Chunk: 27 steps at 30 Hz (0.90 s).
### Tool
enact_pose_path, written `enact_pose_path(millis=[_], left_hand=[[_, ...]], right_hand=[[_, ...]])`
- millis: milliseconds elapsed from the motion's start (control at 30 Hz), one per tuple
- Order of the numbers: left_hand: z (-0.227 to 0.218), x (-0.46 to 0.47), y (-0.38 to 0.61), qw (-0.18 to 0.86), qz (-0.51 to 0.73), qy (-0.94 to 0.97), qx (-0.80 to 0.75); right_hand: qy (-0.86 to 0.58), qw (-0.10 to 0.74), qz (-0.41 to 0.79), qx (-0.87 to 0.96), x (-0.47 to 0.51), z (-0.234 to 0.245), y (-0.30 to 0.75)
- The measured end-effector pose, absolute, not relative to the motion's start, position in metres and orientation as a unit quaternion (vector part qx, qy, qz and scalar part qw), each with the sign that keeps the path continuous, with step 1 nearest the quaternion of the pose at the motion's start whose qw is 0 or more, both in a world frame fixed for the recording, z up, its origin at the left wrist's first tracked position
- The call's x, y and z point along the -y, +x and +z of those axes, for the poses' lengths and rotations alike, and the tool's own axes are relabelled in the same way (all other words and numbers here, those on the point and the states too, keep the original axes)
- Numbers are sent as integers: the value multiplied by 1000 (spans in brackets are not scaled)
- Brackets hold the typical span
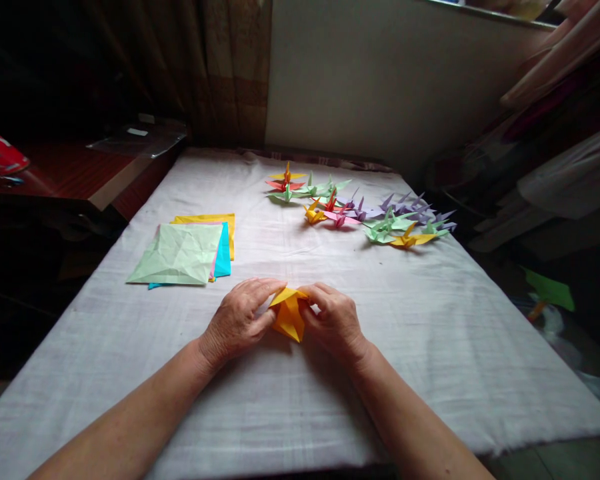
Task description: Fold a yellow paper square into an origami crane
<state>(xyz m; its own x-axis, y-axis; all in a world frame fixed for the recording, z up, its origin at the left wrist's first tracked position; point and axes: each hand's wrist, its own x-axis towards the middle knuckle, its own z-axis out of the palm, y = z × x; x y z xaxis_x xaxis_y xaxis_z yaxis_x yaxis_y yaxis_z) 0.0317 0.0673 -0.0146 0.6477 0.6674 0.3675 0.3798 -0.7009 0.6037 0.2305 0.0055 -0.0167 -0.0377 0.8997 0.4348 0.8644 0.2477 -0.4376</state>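
Note:
A partly folded yellow paper (287, 313) is held just above the white cloth (430, 333) near the table's front middle. My left hand (237, 320) pinches its left side, fingers closed on the paper. My right hand (335, 320) grips its right side the same way. To the left lies a stack of flat coloured paper sheets (185, 253), a creased pale green one on top, with blue and yellow ones under it. Farther back, on the right, several finished paper cranes (360, 213) in many colours stand in a loose row.
A dark wooden side table (80, 173) with a clear plastic sleeve (140, 137) stands at the left. A curtain hangs behind it, and a pale wall is at the back. Clothes and clutter (555, 167) fill the right side beyond the table edge.

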Motion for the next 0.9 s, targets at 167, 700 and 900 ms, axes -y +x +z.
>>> enact_pose_path(millis=[167, 700, 900], left_hand=[[-9, -69, 28, 259, 285, 840, -383], [-13, -63, 40, 228, 259, 833, -433], [-10, -68, 46, 218, 258, 818, -466]], right_hand=[[-565, 444, 16, 695, -4, -17, 231], [-636, 459, 156, 601, -15, -30, 226], [-681, 356, 91, 633, -13, -28, 226]])
